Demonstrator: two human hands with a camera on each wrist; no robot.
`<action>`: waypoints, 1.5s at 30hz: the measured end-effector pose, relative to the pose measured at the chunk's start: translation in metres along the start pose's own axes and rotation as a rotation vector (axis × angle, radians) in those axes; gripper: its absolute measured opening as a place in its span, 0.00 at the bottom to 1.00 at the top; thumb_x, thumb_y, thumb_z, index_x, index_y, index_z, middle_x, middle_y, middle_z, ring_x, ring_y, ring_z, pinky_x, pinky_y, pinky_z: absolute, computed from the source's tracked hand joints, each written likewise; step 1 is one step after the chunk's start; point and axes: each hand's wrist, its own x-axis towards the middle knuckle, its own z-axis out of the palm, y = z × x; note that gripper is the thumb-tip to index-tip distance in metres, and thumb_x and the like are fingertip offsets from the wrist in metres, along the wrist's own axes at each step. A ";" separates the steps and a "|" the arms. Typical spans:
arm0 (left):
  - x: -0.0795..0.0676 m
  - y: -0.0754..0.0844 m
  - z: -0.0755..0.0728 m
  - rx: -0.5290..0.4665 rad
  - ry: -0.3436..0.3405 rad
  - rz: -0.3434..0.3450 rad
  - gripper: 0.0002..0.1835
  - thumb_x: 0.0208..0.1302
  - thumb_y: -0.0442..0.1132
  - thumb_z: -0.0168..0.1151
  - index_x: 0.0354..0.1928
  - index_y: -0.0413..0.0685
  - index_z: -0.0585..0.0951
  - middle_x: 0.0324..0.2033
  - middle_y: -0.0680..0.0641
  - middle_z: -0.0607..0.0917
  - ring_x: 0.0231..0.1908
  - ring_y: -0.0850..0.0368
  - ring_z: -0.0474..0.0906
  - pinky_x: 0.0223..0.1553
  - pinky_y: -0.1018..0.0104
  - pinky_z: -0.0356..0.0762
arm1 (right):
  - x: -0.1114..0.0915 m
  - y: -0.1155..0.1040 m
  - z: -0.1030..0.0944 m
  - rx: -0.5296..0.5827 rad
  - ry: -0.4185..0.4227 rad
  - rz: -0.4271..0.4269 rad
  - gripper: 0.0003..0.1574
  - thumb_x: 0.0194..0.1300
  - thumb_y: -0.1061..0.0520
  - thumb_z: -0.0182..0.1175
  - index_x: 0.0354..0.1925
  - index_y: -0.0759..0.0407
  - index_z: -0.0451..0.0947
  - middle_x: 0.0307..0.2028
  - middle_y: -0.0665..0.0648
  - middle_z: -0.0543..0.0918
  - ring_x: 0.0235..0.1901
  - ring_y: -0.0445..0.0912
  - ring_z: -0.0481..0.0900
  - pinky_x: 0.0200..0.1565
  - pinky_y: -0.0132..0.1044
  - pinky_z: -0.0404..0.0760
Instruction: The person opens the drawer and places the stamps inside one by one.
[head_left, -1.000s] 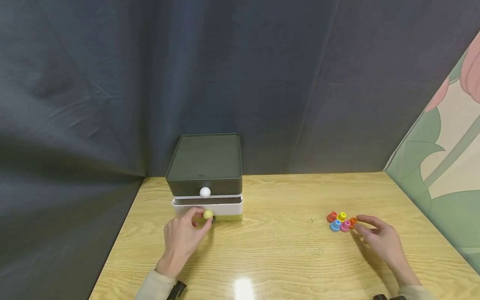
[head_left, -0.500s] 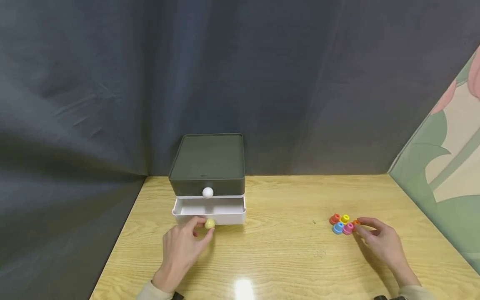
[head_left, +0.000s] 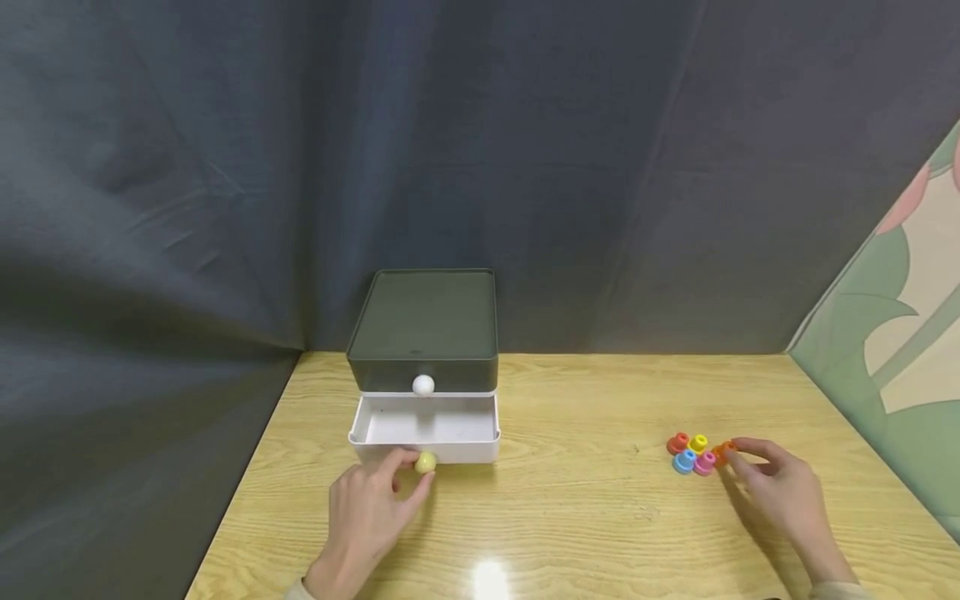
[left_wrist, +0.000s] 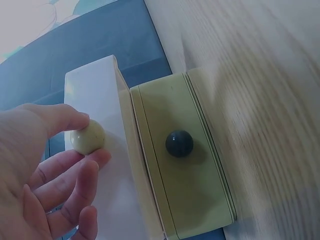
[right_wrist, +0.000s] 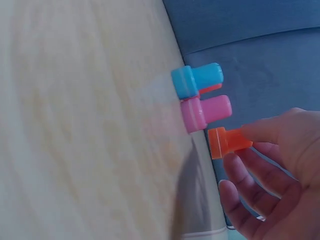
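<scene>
My left hand [head_left: 367, 508] pinches the pale yellow round knob [left_wrist: 87, 137] on the front of a white drawer [head_left: 465, 452]. That drawer is pulled out from the small cabinet [head_left: 420, 312] with the dark grey top, and its inside shows. My right hand [head_left: 783, 492] pinches the narrow stem of an orange peg-shaped piece [right_wrist: 225, 142] between thumb and fingers. Close beside it stand similar pieces: pink [right_wrist: 205, 113], blue [right_wrist: 196, 80], red [head_left: 677, 442] and yellow [head_left: 698, 443]. In the right wrist view, the yellow one is hidden.
Above the white drawer is a closed dark drawer with a white knob [head_left: 423, 385]. Below it, the left wrist view shows a yellow-green drawer [left_wrist: 180, 200] with a dark knob [left_wrist: 179, 143]. A dark curtain [head_left: 570, 183] hangs behind the wooden table [head_left: 570, 517].
The white drawer has slid out toward me with my left hand on its knob. The orange piece, in my right hand, has shifted slightly away from the group.
</scene>
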 end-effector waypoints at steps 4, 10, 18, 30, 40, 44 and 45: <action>-0.003 0.001 -0.002 -0.005 0.002 0.006 0.15 0.46 0.48 0.86 0.36 0.61 0.89 0.15 0.61 0.80 0.17 0.74 0.61 0.21 0.76 0.57 | 0.001 0.000 -0.005 0.009 0.036 -0.007 0.30 0.77 0.42 0.63 0.61 0.65 0.83 0.46 0.72 0.91 0.28 0.25 0.79 0.27 0.33 0.79; -0.008 0.003 -0.006 -0.009 -0.002 -0.005 0.15 0.46 0.49 0.86 0.35 0.62 0.89 0.20 0.62 0.87 0.17 0.74 0.68 0.22 0.76 0.60 | 0.003 -0.005 -0.014 0.020 0.096 -0.019 0.29 0.76 0.43 0.66 0.59 0.65 0.83 0.47 0.63 0.92 0.31 0.16 0.72 0.27 0.32 0.78; -0.013 0.004 -0.009 -0.007 -0.005 -0.026 0.14 0.47 0.48 0.85 0.35 0.62 0.89 0.20 0.62 0.87 0.18 0.73 0.70 0.23 0.74 0.63 | -0.001 -0.028 -0.018 0.028 0.145 -0.054 0.27 0.73 0.43 0.68 0.58 0.62 0.86 0.40 0.21 0.79 0.31 0.15 0.72 0.25 0.31 0.78; -0.015 0.005 -0.010 -0.034 -0.020 -0.070 0.13 0.50 0.50 0.84 0.36 0.62 0.89 0.25 0.62 0.91 0.18 0.75 0.71 0.23 0.75 0.63 | -0.009 -0.086 -0.011 0.115 0.141 -0.191 0.19 0.71 0.48 0.71 0.54 0.58 0.89 0.40 0.13 0.75 0.34 0.19 0.79 0.32 0.21 0.79; 0.008 -0.014 -0.042 -0.013 0.054 -0.131 0.08 0.57 0.51 0.77 0.31 0.57 0.93 0.20 0.58 0.88 0.17 0.66 0.76 0.21 0.69 0.65 | -0.013 -0.121 -0.001 0.178 0.073 -0.246 0.17 0.72 0.50 0.71 0.54 0.55 0.88 0.39 0.41 0.91 0.32 0.29 0.87 0.28 0.30 0.84; 0.029 -0.035 -0.059 0.025 0.149 -0.116 0.08 0.60 0.46 0.72 0.31 0.52 0.94 0.20 0.51 0.89 0.18 0.57 0.81 0.17 0.63 0.65 | -0.015 -0.132 0.004 0.211 0.031 -0.276 0.17 0.73 0.52 0.70 0.56 0.56 0.87 0.41 0.51 0.93 0.31 0.31 0.88 0.27 0.33 0.85; 0.034 -0.039 -0.062 0.015 0.144 -0.139 0.08 0.61 0.45 0.72 0.32 0.52 0.94 0.19 0.50 0.89 0.18 0.56 0.82 0.17 0.62 0.65 | -0.016 -0.135 0.005 0.214 0.026 -0.285 0.16 0.73 0.53 0.70 0.55 0.56 0.87 0.41 0.56 0.93 0.31 0.31 0.88 0.27 0.34 0.86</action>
